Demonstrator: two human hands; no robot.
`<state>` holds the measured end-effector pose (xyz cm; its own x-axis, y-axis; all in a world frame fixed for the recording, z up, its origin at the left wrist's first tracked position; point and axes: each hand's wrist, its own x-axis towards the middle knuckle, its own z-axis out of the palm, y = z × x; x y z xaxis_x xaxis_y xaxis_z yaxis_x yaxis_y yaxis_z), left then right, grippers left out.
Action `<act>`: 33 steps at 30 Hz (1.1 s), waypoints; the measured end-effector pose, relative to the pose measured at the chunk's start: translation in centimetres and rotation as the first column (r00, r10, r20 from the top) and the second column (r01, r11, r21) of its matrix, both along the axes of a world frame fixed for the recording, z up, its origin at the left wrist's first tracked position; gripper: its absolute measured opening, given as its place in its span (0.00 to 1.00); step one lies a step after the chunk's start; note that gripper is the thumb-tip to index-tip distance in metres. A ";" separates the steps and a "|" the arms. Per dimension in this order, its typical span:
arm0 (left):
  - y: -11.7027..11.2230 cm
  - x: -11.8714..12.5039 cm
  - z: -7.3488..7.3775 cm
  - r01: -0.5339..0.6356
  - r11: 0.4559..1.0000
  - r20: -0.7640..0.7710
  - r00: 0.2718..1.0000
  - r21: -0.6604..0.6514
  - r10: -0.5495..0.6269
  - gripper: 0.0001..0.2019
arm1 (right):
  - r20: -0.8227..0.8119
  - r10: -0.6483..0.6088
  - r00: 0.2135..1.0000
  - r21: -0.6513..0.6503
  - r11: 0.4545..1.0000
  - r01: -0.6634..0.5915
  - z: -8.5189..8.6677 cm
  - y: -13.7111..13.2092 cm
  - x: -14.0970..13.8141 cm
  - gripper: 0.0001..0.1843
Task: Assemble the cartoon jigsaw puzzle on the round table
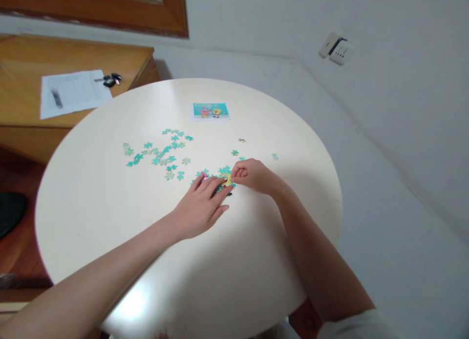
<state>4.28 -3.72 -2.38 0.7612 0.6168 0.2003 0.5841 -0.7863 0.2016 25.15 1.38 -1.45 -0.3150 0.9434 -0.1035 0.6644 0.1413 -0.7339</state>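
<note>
On the round white table lies a partly joined jigsaw puzzle [225, 177] with a yellow cartoon face and teal and pink parts. My left hand [200, 202] rests flat across it, fingers spread, hiding much of its lower left. At the puzzle's right edge, my right hand [252, 176] has its fingers pinched together; whatever may be between the fingertips is too small to make out. Two loose teal pieces lie just beyond this hand, one of them a teal puzzle piece [235, 153].
Several loose teal and pale green pieces [157, 153] are scattered on the table's left half. A picture card [210, 111] lies at the back. Single pieces sit farther right, such as a pale piece [274, 156]. Keys [112, 79] and paper [73, 92] lie on a wooden desk.
</note>
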 end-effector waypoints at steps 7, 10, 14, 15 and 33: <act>0.0 0.0 -0.1 0.002 1.000 0.021 1.000 -0.014 -0.001 0.23 | -0.020 -0.035 0.999 -0.012 0.999 0.035 0.4 -0.3 -0.4 0.05; 0.1 0.0 -0.2 0.000 1.000 0.031 1.000 -0.022 0.001 0.23 | -0.066 -0.048 0.997 -0.043 0.998 0.045 0.4 -0.1 -0.2 0.04; 0.1 -0.1 -0.1 0.004 1.000 0.016 1.000 -0.023 -0.003 0.23 | -0.153 -0.158 0.975 -0.115 0.983 0.141 0.4 0.4 0.3 0.03; 0.1 -0.1 -0.1 0.005 1.000 0.014 1.000 -0.022 -0.005 0.23 | -0.165 -0.177 0.970 -0.129 0.979 0.157 0.4 0.5 0.4 0.03; 1.2 -1.2 1.4 -0.055 0.968 0.404 0.902 -0.243 0.153 0.17 | -0.218 -0.152 0.964 -0.085 0.987 0.136 0.2 0.4 1.0 0.05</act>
<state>3.11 -2.49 -0.94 0.5669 0.7531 0.3339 0.4839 -0.6325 0.6048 26.13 1.81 -1.26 -0.1990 0.9735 -0.1127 0.4927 0.0000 -0.8702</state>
